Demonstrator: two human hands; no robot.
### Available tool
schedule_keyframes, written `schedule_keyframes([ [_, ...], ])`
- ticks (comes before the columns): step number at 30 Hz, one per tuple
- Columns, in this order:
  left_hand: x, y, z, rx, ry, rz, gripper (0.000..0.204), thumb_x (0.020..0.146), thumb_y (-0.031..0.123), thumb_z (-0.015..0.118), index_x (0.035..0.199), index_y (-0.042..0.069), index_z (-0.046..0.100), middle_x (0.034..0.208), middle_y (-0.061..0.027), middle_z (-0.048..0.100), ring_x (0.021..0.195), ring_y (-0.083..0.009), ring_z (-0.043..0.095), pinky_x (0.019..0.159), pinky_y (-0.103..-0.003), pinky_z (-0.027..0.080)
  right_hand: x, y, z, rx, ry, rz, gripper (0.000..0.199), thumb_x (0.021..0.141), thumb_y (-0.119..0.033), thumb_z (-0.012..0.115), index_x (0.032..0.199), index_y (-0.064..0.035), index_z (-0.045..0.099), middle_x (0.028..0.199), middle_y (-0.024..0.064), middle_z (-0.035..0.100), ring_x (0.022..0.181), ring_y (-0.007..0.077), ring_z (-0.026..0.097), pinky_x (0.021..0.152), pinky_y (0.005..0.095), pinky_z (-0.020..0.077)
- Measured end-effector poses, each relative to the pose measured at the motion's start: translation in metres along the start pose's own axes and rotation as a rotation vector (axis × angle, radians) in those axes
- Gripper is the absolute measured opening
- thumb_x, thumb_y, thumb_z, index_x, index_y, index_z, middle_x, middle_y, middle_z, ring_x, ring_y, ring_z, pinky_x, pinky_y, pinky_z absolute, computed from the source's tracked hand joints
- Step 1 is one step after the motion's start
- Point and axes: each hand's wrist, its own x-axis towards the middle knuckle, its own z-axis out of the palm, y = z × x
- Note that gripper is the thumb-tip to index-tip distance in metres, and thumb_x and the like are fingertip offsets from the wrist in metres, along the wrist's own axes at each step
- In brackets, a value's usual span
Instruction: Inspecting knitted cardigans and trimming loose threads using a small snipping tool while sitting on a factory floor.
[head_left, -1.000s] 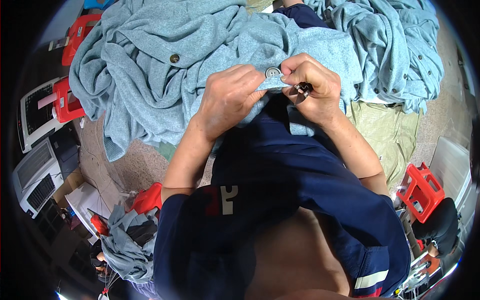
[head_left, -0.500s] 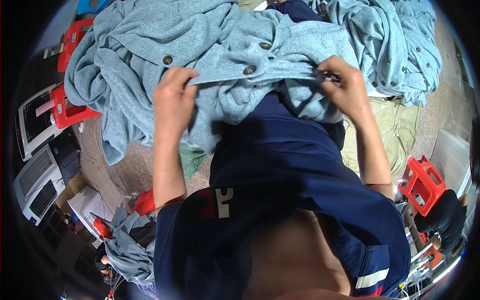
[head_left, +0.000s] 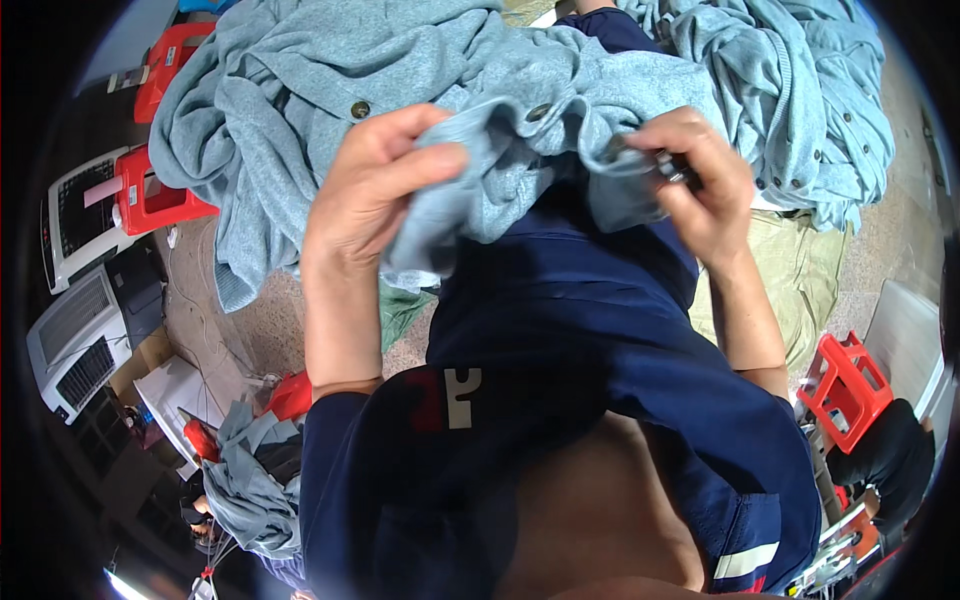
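Observation:
A light blue knitted cardigan (head_left: 500,190) with dark buttons lies bunched over my lap. My left hand (head_left: 375,190) pinches its button band between thumb and fingers. At the other end of the band, my right hand (head_left: 705,185) has its fingers closed on the knit. A small dark, shiny tool (head_left: 674,168) also sits in that hand; its kind is mostly hidden by my fingers. Between my hands the band hangs in loose, wavy folds, with one button (head_left: 539,112) showing near the middle.
More blue knitwear (head_left: 800,100) is heaped at the far right, above an olive cloth (head_left: 790,270). Red plastic stools stand at left (head_left: 160,195) and right (head_left: 845,390). White appliances (head_left: 80,340) line the left side. A dark-clothed person (head_left: 885,460) is at the right edge.
The button band was stretched nearly straight between my hands; now it is slack and folded. My left hand has moved right and turned, and the right hand has shifted slightly right.

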Motion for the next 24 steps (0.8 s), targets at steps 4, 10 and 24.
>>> schedule_keyframes([
  [4, 0.012, 0.0, 0.025, -0.005, -0.081, 0.024, 0.026, 0.079, 0.008, 0.071, 0.102, -0.002, 0.062, 0.09, -0.0049, 0.066, 0.079, -0.0097, 0.061, 0.076, -0.02, 0.046, 0.009, -0.016, 0.018, -0.102, -0.213, 0.087, 0.028, 0.07, 0.004, 0.065, 0.098, -0.0027, 0.064, 0.078, 0.0101, 0.056, 0.069, 0.0277, 0.059, 0.061, 0.0363, 0.047],
  [10, -0.013, 0.044, -0.039, 0.349, 0.318, 0.262, 0.026, 0.079, 0.012, 0.069, 0.103, 0.003, 0.063, 0.091, -0.0016, 0.064, 0.085, -0.0102, 0.057, 0.08, -0.023, 0.043, -0.005, 0.003, -0.043, -0.186, -0.15, 0.115, 0.027, 0.067, 0.007, 0.062, 0.092, -0.0005, 0.064, 0.079, 0.0092, 0.056, 0.073, 0.0234, 0.057, 0.062, 0.0325, 0.0443],
  [24, 0.028, 0.012, 0.027, 0.241, -0.088, 0.008, 0.017, 0.085, 0.015, 0.064, 0.097, 0.002, 0.063, 0.082, 0.0021, 0.062, 0.077, -0.0043, 0.056, 0.072, -0.02, 0.043, 0.016, -0.018, -0.013, -0.179, 0.042, -0.257, 0.026, 0.064, 0.0, 0.064, 0.09, -0.0011, 0.065, 0.083, 0.0106, 0.063, 0.07, 0.0238, 0.062, 0.058, 0.0308, 0.0499],
])
